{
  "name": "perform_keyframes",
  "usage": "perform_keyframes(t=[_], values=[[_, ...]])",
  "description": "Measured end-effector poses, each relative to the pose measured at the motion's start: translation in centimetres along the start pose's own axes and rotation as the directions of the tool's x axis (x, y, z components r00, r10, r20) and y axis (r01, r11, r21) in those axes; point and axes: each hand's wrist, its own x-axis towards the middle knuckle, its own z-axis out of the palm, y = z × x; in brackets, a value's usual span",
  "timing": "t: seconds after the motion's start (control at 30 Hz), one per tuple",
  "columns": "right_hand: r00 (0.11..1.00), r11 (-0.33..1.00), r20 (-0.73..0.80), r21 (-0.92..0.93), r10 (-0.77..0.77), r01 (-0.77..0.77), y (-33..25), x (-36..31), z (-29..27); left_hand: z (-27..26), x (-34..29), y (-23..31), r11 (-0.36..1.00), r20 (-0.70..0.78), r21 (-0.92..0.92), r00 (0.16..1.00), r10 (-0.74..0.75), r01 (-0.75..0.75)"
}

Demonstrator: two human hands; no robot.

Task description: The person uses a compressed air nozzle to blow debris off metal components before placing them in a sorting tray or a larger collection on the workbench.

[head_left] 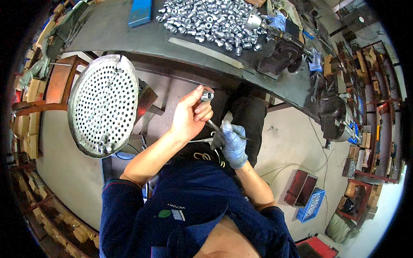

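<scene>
My bare left hand (192,112) is raised over my lap, thumb and fingers closed round a shiny metal fitting (207,95) whose bored end shows. A blue-grey work glove covers my right hand (234,145), which is closed on a slim dark tool (213,125). The tool's shaft slants up toward the underside of my left hand; whether it touches the fitting is hidden. To the left stands a round perforated metal pan (103,96), with a few small fittings (104,145) near its lower rim.
On the dark workbench (112,36) lies a large heap of metal fittings (206,21), beside a blue block (140,12). A vise (284,49) is at its right. A blue crate (311,205) of small parts stands on the floor next to a reddish box (300,188); cables trail nearby.
</scene>
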Motion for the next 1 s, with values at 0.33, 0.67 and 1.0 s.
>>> perform_keyframes(t=[0.33, 0.67, 1.0], values=[[0.926, 0.792, 0.039, -0.506, -0.375, 0.342, -2.5, -0.4, -2.7, -1.2, -1.9, 1.0, 0.647, -0.04, 0.762, 0.998, 0.052, -0.003], [0.789, 0.531, 0.183, -0.649, -0.586, 0.545, -2.7, -0.2, -3.6, -0.8, -0.7, 1.2, 0.726, 0.002, 0.687, 1.0, -0.031, 0.021], [0.974, 0.884, 0.054, -0.411, -0.22, 0.222, -1.8, -0.6, -3.5, 0.6, -0.6, 1.4, 0.55, 0.04, 0.832, 0.98, -0.194, 0.074]])
